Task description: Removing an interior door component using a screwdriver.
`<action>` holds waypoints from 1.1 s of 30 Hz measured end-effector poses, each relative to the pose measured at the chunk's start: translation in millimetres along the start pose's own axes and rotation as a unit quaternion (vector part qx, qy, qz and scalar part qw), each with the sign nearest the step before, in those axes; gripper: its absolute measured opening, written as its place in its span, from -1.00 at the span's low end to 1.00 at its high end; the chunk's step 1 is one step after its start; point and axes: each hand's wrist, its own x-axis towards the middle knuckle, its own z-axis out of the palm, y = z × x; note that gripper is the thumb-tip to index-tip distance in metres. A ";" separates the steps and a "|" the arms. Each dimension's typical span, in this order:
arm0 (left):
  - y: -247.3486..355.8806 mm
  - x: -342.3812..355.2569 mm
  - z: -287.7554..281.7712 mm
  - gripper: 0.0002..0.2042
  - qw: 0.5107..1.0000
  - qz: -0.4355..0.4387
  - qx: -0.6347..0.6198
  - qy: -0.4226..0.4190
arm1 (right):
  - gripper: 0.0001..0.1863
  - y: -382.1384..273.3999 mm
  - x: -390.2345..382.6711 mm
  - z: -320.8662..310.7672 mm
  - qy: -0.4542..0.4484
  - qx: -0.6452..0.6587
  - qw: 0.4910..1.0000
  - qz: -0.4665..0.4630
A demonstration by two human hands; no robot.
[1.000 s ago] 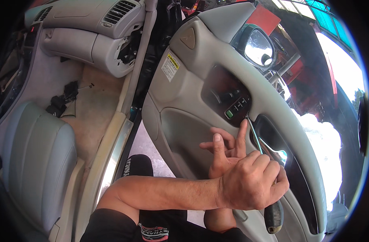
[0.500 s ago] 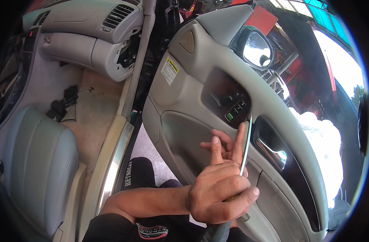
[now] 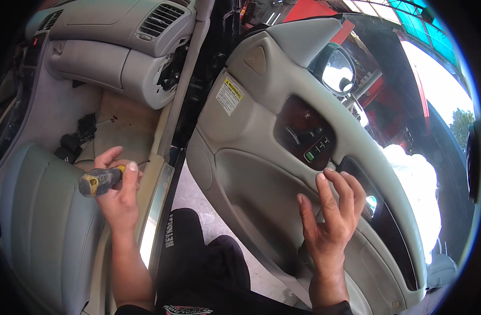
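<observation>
My left hand is closed round a screwdriver with a black and yellow handle, held over the edge of the car seat and the door sill. The handle's butt points left; its shaft is mostly hidden by my fingers. My right hand is empty, its bent fingers apart in front of the grey door panel. Its fingertips are just below the dark switch panel and next to the inner door handle, which they partly cover.
The passenger door stands wide open, with its side mirror beyond it. On the left are the grey seat, the dashboard and a dark cable-and-plug part on the footwell carpet. The metal sill runs between seat and door.
My left hand has swung from the door panel over to the seat side, taking the screwdriver along. The right hand, partly hidden behind it before, now shows fully with fingers apart.
</observation>
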 end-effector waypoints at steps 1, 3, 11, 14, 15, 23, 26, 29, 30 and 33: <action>-8.2 7.0 -10.2 -0.67 0.999 0.033 -0.011 0.011 | -0.31 0.5 9.1 -4.6 -0.001 -0.037 0.999 -0.017; -21.8 15.2 -26.1 -0.67 0.996 0.079 -0.041 0.025 | -0.29 1.2 26.9 -5.7 -0.009 -0.092 0.995 -0.038; -42.3 -3.7 -6.6 -0.60 0.909 0.071 -0.398 -0.103 | -0.30 22.5 92.3 41.7 -0.103 -0.203 0.963 -0.147; -46.7 -16.2 24.8 -0.62 0.822 0.023 -0.540 -0.180 | -0.40 29.8 98.3 49.3 -0.117 -0.211 0.956 -0.170; -47.8 -19.9 35.7 -0.62 0.807 0.013 -0.558 -0.194 | -0.48 31.3 98.1 51.4 -0.102 -0.211 0.952 -0.196; -49.4 -30.4 100.8 -0.61 0.731 -0.054 -0.639 -0.231 | -0.63 37.1 95.8 61.8 -0.081 -0.188 0.952 -0.228; -46.8 -31.8 110.8 -0.61 0.735 -0.057 -0.634 -0.235 | -0.62 37.5 97.0 63.3 -0.072 -0.175 0.955 -0.228; -46.6 -34.9 119.9 -0.63 0.743 -0.054 -0.623 -0.241 | -0.61 37.7 97.6 63.3 -0.073 -0.165 0.957 -0.228; -48.1 -35.8 122.7 -0.62 0.744 -0.046 -0.619 -0.247 | -0.61 37.7 97.7 63.1 -0.074 -0.163 0.957 -0.229; -57.5 -38.1 133.9 -0.59 0.736 -0.041 -0.625 -0.255 | -0.60 37.1 97.8 63.2 -0.075 -0.167 0.956 -0.230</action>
